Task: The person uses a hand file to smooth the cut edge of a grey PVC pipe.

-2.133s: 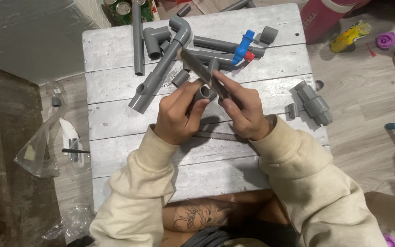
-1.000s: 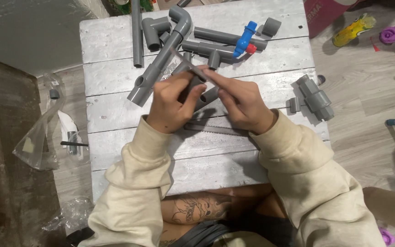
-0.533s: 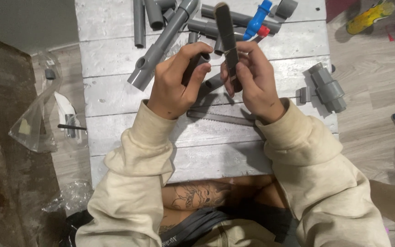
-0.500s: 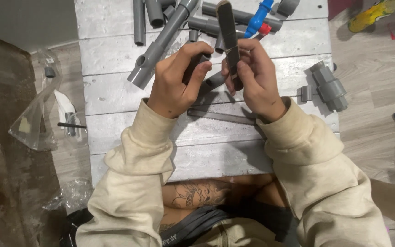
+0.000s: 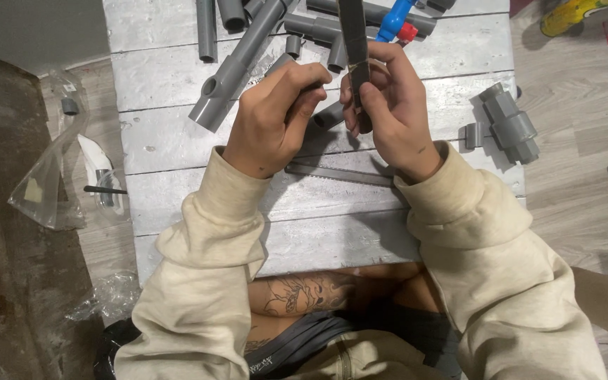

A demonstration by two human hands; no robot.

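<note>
**A:** We had the right hand (image 5: 395,116) wrapped around a short grey pipe (image 5: 353,49), thumb and fingers pinched on its lower part so the tube stood nearly upright, its top running out of the upper edge of the view. We'd judge it was held up like that to keep the near end free and facing the other hand.

**B:** And the left hand (image 5: 272,116) was curled shut just beside it, fingertips pressed together on something small and dark. We couldn't tell exactly what, since the fingers hid most of it. A small grey fitting (image 5: 328,115) showed between the two hands, close under the left fingertips.

**A:** So the pipe sat above the white plank table (image 5: 177,141), not on it, right of the left hand and nearly touching it.

**B:** Under both wrists lay a thin flat grey strip (image 5: 339,173), flat on the boards, parked near at hand.

**A:** Beyond the left hand we saw a long grey pipe with a tee end (image 5: 237,67) lying slantwise, and behind that a cluster of grey pipe pieces with a blue and red valve handle (image 5: 397,20).

**B:** Off to the right edge of the table sat a grey union fitting (image 5: 508,130), well apart from either hand. On the floor to the left, a clear plastic bag (image 5: 51,169).
</note>
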